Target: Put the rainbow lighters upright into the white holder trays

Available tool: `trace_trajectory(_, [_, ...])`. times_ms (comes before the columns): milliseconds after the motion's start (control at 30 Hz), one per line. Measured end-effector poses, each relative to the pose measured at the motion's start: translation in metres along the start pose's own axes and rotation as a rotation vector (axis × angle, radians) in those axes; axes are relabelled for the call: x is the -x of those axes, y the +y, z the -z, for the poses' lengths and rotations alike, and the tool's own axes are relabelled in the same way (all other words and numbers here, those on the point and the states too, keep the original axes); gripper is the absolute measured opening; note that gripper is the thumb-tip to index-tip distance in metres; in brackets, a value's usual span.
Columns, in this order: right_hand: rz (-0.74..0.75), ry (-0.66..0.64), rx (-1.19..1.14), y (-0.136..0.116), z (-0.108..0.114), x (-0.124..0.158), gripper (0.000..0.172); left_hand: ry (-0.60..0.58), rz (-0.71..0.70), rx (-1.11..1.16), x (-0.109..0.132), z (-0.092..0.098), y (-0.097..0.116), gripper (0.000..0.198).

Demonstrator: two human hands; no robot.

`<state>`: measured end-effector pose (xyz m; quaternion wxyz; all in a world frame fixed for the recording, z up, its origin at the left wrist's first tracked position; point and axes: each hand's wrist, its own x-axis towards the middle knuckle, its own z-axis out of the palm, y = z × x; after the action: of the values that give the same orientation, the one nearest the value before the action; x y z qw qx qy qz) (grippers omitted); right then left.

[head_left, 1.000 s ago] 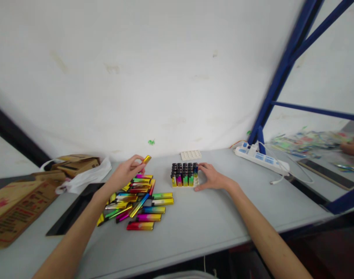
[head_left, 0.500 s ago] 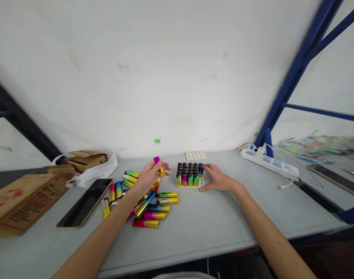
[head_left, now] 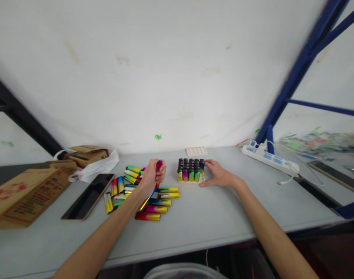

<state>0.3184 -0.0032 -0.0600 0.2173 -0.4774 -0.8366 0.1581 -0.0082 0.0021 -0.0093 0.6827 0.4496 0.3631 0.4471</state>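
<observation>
Fingers of the left hand [head_left: 152,176] pinch a glossy magenta-red lighter [head_left: 158,166] upright above the loose heap of rainbow metallic lighters [head_left: 142,193]. Beside it, the right hand [head_left: 219,175] rests spread against the white tray of standing lighters [head_left: 191,175] on the grey table [head_left: 208,221].

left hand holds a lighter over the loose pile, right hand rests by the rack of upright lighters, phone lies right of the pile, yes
No: the head view shows the phone left of the pile. The left hand does hold a lighter over it, and the right hand rests by the rack of upright lighters.
</observation>
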Motion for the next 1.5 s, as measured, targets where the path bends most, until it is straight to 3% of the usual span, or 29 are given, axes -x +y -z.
trace_trajectory(133, [-0.013,-0.004,-0.001,0.0,0.0,0.0,0.096,0.013,-0.01,-0.007,0.005,-0.005,0.004,0.031])
trace_trajectory(300, [0.007,0.003,0.019,-0.001,0.0,-0.001,0.091,0.027,0.001,-0.016,0.008,-0.012,0.008,0.036])
trace_trajectory(467, [0.014,0.014,0.023,-0.005,0.001,-0.002,0.09,0.041,-0.217,-0.151,0.008,-0.029,0.013,0.031])
trace_trajectory(700, [0.007,0.026,0.01,-0.009,0.002,-0.003,0.088,-0.229,-0.492,-0.583,0.005,-0.083,0.036,0.028])
trace_trajectory(833, [-0.002,0.031,0.003,-0.01,0.002,-0.003,0.089,-0.308,-0.553,-0.871,-0.014,-0.102,0.032,0.024])
trace_trajectory(1000, [-0.014,0.009,0.008,-0.009,0.002,-0.004,0.09,-0.336,-0.65,-1.216,-0.041,-0.1,0.01,0.015])
trace_trajectory(1100, [-0.014,0.01,0.027,-0.008,0.001,-0.004,0.094,-0.306,-0.699,-1.293,-0.048,-0.098,0.003,0.015])
trace_trajectory(1233, [-0.015,0.006,0.046,-0.008,0.001,-0.005,0.099,-0.265,-0.686,-1.308,-0.051,-0.1,0.007,0.016])
trace_trajectory(1500, [-0.021,0.001,0.035,-0.008,0.001,-0.005,0.096,-0.435,-0.566,-1.388,-0.06,-0.109,0.023,0.017])
